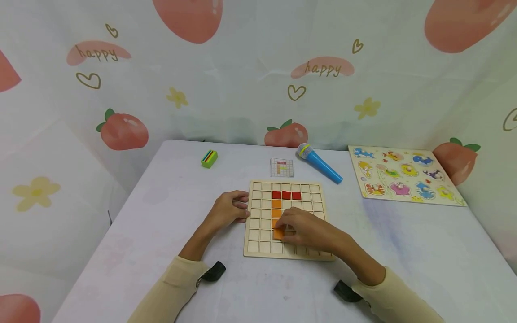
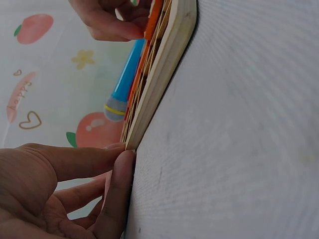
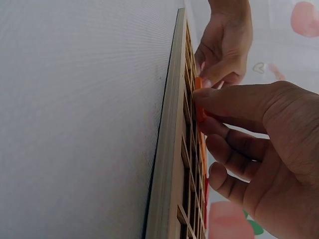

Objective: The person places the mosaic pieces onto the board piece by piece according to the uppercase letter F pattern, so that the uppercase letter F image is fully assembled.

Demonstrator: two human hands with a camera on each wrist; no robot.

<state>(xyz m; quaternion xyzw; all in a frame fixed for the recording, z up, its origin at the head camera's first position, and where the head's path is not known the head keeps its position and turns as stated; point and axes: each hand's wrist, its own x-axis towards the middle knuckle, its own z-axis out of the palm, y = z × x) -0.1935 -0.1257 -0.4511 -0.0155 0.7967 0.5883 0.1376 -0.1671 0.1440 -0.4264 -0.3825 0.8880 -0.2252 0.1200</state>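
Observation:
A wooden grid board point(image 1: 253, 246) lies flat on the table. My right hand point(image 1: 308, 228) is over its lower middle, pinching an orange square tile point(image 1: 278, 234) between thumb and fingertip. The right wrist view shows this tile point(image 3: 200, 99) tilted up from the grid. Above it, more orange tiles point(image 1: 276, 208) form a column, and a row of red tiles point(image 1: 286, 195) crosses its top. At the board's left edge, my left hand point(image 1: 227, 209) rests with fingertips against the rim; the left wrist view has its fingers point(image 2: 122, 169) right at that edge.
Behind the board lies a small pattern card point(image 1: 281, 167), with a blue toy microphone point(image 1: 323, 167) to its right. A green block with coloured stripes point(image 1: 209, 159) sits at the back left. An animal puzzle board point(image 1: 408, 175) lies at the back right. A printed curtain hangs behind.

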